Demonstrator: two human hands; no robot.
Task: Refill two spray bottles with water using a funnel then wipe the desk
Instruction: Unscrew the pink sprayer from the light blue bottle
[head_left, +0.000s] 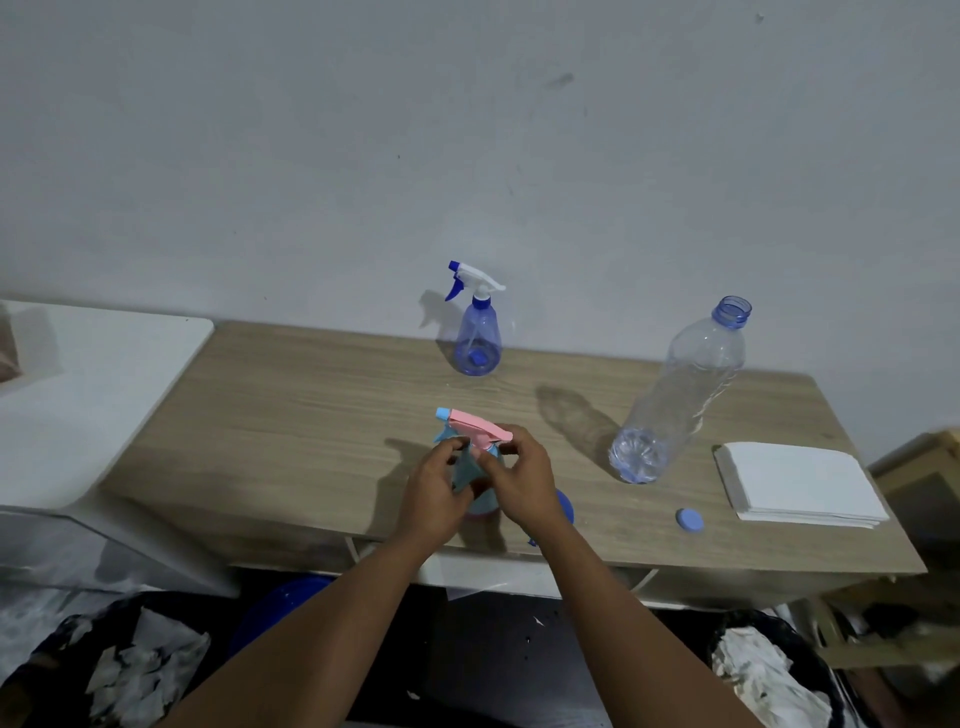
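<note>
A light-blue spray bottle with a pink trigger head (470, 427) stands near the desk's front edge. My left hand (435, 493) grips its body. My right hand (522, 480) pinches the pink head at its neck. A blue funnel (566, 506) is mostly hidden behind my right wrist. A second spray bottle (477, 332), blue with a white and blue head, stands upright at the back by the wall. An uncapped clear water bottle (680, 395) stands at the right, nearly empty. Its blue cap (690, 520) lies on the desk (291, 415).
A stack of white paper napkins (800, 480) lies at the desk's right end. A white surface (88, 374) adjoins the desk on the left. Below the front edge sit dark bins with crumpled paper (769, 670) and a blue round object (280, 608).
</note>
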